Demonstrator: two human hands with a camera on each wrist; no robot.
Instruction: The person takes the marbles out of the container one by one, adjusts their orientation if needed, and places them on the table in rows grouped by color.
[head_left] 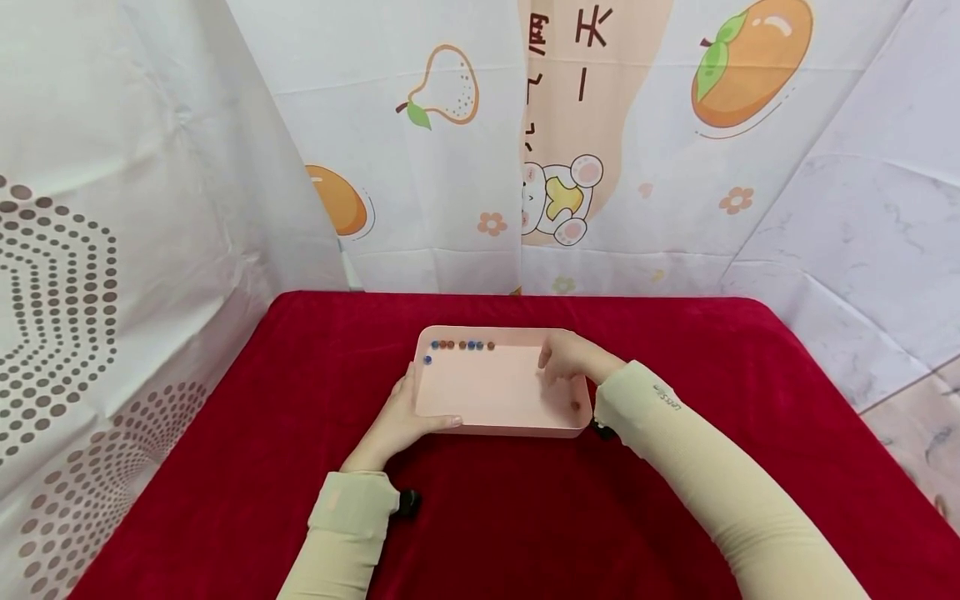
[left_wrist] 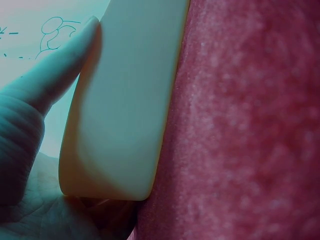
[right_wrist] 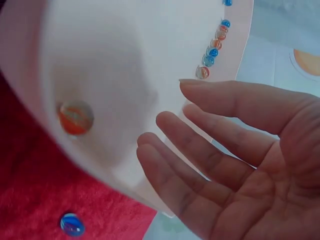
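A shallow pale pink tray (head_left: 487,396) lies on the red cloth. My left hand (head_left: 397,421) holds its near left corner, thumb along the front rim and fingers against the left side. Over the right part of the tray, my right hand (head_left: 567,357) hovers with loosely bent, spread fingers and nothing between them. Several blue and orange glass marbles (head_left: 471,345) line the back wall, and one blue marble (head_left: 427,360) sits by the left wall. An orange marble (right_wrist: 76,118) rests near the right front corner, apart from the right hand.
Outside the tray, a blue marble (right_wrist: 72,224) lies on the red cloth (head_left: 480,517), seen in the right wrist view. A printed white curtain (head_left: 465,167) hangs behind the table, with further sheets at both sides.
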